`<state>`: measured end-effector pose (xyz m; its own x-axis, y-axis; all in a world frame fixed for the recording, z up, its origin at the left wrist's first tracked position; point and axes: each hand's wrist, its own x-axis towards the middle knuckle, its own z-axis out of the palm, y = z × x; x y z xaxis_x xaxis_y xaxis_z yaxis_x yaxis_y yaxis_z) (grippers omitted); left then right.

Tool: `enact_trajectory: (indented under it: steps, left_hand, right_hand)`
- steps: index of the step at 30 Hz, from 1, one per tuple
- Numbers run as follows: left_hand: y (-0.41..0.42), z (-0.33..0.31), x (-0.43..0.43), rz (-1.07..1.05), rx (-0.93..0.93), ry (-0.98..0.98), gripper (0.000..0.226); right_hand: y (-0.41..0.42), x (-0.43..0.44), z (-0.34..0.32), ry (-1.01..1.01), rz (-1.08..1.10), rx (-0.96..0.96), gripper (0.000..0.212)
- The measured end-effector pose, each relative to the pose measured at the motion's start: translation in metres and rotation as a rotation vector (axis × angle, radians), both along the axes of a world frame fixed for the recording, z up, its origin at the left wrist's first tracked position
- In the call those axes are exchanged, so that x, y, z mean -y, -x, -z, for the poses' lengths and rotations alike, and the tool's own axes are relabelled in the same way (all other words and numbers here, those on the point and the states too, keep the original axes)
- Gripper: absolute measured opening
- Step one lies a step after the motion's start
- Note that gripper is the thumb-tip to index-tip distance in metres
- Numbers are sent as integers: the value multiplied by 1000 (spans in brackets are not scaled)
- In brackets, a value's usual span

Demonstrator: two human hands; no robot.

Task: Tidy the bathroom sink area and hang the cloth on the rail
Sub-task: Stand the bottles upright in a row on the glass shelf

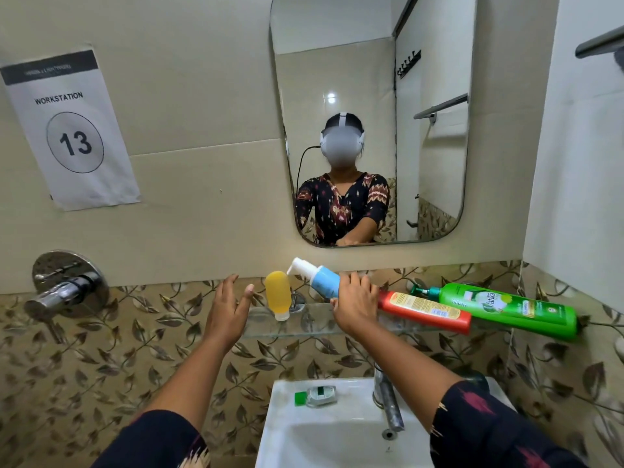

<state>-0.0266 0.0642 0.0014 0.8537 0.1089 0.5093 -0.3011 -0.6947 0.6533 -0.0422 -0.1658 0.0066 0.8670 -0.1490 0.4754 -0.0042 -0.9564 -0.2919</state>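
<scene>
My right hand (pixel 356 304) grips a blue-and-white pump bottle (pixel 319 276), tilted left above the glass shelf (pixel 314 324). My left hand (pixel 228 307) hovers open, fingers spread, just left of a yellow squeeze bottle (pixel 278 293) standing cap-down on the shelf. A red bottle (pixel 425 310) and a green shampoo bottle (pixel 510 309) lie on their sides on the shelf's right part. A small clear bottle with a green cap (pixel 315 396) lies on the white sink's rim (pixel 287 434). A metal rail (pixel 599 43) juts out at the top right; no cloth shows directly.
A chrome tap (pixel 388 401) rises at the sink's back. A chrome wall mixer (pixel 67 287) sticks out at the left. A mirror (pixel 368 79) hangs above the shelf. A paper sign (pixel 72 130) marked 13 hangs at the left. A side wall closes the right.
</scene>
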Motion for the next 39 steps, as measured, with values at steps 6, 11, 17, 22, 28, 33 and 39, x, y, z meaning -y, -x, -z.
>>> enact_trajectory:
  steps: [6, 11, 17, 22, 28, 33, 39]
  left_hand:
    - [3, 3, 5, 18, -3, -18, 51]
    - [5, 5, -5, 12, -29, -10, 54]
    - [9, 3, -12, -17, -32, 1, 51]
    - [10, 2, -19, -24, -51, 2, 52]
    - [11, 4, -24, -31, -58, -3, 51]
    - [11, 6, -27, -50, -64, -23, 50]
    - [12, 5, -19, -20, -29, -43, 48]
  right_hand:
    - [-3, -6, -14, -348, -9, 178, 53]
    - [-6, -9, -10, -611, -85, 167, 51]
    - [-11, -11, 1, -719, -117, 90, 49]
    - [-15, -13, 7, -705, -123, 60, 50]
    - [-19, -19, 11, -649, -175, 54, 48]
    - [-23, -19, 12, -648, -231, 28, 48]
    - [-24, -16, 14, -705, -282, 10, 50]
